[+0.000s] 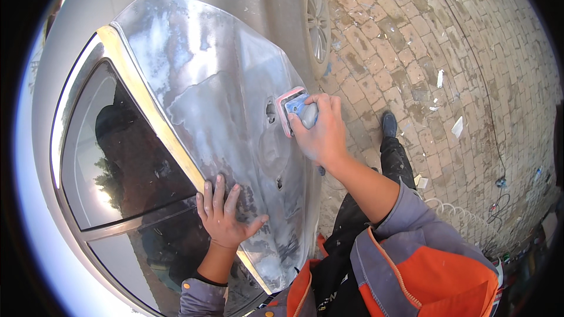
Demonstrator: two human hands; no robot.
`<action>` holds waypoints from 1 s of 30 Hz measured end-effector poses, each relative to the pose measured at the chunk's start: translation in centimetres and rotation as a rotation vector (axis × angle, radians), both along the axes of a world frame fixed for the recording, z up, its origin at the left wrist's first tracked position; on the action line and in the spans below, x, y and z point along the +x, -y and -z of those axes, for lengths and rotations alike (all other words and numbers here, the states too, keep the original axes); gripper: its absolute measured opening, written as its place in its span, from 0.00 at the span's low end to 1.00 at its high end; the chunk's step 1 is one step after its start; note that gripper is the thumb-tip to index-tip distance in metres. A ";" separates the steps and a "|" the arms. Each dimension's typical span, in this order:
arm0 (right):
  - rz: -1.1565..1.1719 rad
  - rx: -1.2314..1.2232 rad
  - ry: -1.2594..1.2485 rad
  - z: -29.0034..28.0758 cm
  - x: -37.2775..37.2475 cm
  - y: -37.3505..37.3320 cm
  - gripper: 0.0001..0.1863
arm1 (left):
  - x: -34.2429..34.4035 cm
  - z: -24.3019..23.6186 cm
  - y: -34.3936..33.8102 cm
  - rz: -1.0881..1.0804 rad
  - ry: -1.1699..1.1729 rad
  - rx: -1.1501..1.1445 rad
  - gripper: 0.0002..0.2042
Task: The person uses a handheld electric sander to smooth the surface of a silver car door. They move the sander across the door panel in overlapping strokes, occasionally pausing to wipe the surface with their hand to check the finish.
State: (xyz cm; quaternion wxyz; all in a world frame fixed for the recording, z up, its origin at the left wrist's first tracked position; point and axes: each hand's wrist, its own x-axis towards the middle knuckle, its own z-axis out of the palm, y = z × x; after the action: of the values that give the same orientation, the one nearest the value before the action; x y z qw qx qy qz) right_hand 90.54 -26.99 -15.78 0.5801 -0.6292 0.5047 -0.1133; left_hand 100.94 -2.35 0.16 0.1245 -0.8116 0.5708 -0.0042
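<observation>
Left hand [225, 214] is laid flat, fingers spread, holding nothing, on the car door [217, 82] below the window. Sanding block [292, 108] is gripped closed by right hand [320, 132] beside the door's handle recess; sanding judged underway, steady pressure needed next.

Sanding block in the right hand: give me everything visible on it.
The sanding block is a small rectangular pad with a pink-red edge and a blue-grey top. It lies flat against the dull, sanded grey car door, just right of the empty handle recess. The right hand grips it from above, fingers wrapped over its top, hiding its lower part. Its abrasive face cannot be seen.
</observation>
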 end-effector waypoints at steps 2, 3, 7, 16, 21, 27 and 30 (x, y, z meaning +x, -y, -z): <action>0.000 -0.013 -0.004 0.1 0.2 0.3 0.26 | 0.0 0.0 0.0 0.003 0.001 -0.005 0.45; -0.002 -0.047 -0.007 -0.1 0.2 0.2 0.26 | 0.0 0.0 0.0 0.003 0.000 -0.007 0.45; -0.063 0.032 -0.084 -0.2 -0.1 0.0 0.26 | 0.0 0.0 0.0 0.003 -0.003 -0.008 0.44; -0.060 -0.046 -0.049 -0.5 0.2 0.7 0.26 | 0.0 0.0 -0.1 -0.001 -0.010 0.000 0.44; -0.081 -0.025 -0.044 -0.9 0.2 1.2 0.26 | 0.0 0.0 0.0 -0.002 -0.006 0.006 0.44; -0.074 -0.083 -0.024 -0.7 0.2 1.5 0.24 | 0.0 0.0 0.0 -0.005 -0.005 0.008 0.44; -0.084 -0.086 -0.023 -0.6 0.2 1.6 0.24 | 0.0 0.0 -0.1 0.000 -0.002 0.004 0.45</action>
State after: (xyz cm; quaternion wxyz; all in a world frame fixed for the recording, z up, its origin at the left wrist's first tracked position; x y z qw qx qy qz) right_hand 90.74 -28.57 -15.18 0.5511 -0.6754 0.4790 -0.1033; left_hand 100.90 -2.27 0.12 0.1256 -0.8113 0.5710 -0.0022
